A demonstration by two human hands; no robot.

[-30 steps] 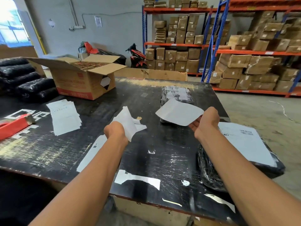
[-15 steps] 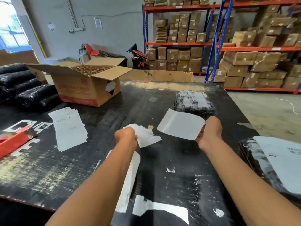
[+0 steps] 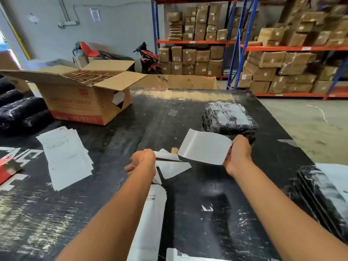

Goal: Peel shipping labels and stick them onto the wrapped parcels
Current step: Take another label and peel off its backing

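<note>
Head, R hand pinches curled glossy label

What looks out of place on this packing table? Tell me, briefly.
Torn white paper scraps litter the black table. The open cardboard box has a hole broken open in its side. The stack of label sheets lies fanned, askew. The hands look normal: the right hand holds the peeled label, the left hand grips backing paper.

2 hands, left hand and right hand. 1 peeled label. 1 backing paper. 2 wrapped parcels: centre parcel, edge parcel at frame right. 1 open cardboard box. 1 paper pile. 1 motorbike.
</note>
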